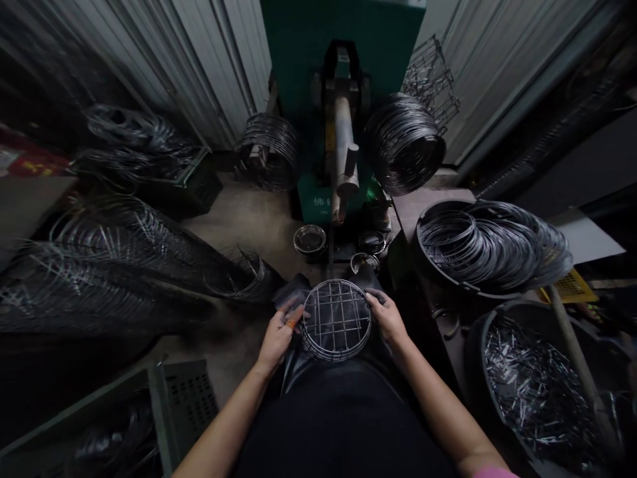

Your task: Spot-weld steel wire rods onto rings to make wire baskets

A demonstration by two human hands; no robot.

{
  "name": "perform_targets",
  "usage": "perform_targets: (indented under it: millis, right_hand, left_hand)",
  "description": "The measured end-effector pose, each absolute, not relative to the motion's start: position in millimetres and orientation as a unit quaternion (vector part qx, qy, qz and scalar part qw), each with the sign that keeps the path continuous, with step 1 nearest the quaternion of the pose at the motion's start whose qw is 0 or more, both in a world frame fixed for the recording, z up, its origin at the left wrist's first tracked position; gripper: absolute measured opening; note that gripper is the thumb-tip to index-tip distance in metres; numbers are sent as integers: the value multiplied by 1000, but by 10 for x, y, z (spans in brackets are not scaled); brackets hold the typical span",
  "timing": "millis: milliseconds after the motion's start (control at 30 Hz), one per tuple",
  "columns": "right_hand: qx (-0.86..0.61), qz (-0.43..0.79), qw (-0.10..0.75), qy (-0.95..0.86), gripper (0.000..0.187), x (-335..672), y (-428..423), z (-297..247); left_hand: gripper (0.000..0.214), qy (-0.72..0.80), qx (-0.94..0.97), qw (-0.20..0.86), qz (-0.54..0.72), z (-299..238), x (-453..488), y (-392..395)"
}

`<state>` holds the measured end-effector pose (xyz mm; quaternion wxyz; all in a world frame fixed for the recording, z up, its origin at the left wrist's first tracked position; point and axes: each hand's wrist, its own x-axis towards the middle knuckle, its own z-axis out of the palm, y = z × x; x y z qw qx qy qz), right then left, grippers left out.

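The round wire grid (pixel 337 320) is lying flat over the person's lap, on a dark apron (pixel 343 411), and it is sitting between the two hands. The left hand (pixel 279 335) is closing on its left rim, with an orange cover (pixel 291 324) on one finger. The right hand (pixel 388 318) is gripping the opposite rim with bent fingers.

Just beyond the hands, three small round tins (pixel 309 239) are standing at the foot of a green machine (pixel 343 40). A metal arm (pixel 343 146) is coming down from the machine towards the grid. On each side of this arm a coil of wire rings (pixel 405 143) is hanging.

To the right of the right hand, a black tub (pixel 448 279) is holding many loose wire rings (pixel 497 242). Nearer to the person, a second tub (pixel 527 307) is holding short wire pieces (pixel 527 392), and a wooden stick (pixel 577 358) is leaning across it. Far to the left of the left hand, a long pile of wire frames (pixel 114 265) is lying on its side. Below this pile, a green crate (pixel 184 405) is standing.

The concrete floor (pixel 249 226) is showing between the pile and the machine. Corrugated metal walls (pixel 199 66) are closing the room behind the machine.
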<state>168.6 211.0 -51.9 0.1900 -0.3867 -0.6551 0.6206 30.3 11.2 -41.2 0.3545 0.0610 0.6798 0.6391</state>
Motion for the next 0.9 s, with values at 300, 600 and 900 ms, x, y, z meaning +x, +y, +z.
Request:
perform_targets:
  millis: [300, 600, 900]
  right_hand:
    - [-410, 747, 118, -509, 30, 1621, 2157, -446]
    - [-439, 772, 179, -424, 30, 1685, 2328, -538]
    - [-457, 626, 330, -538, 34, 1741, 2465, -985]
  left_hand:
    - [77, 654, 47, 450, 606, -429, 163, 195]
    - [70, 587, 39, 501, 634, -419, 33, 143]
    - [62, 675, 117, 497, 532, -352, -645, 637]
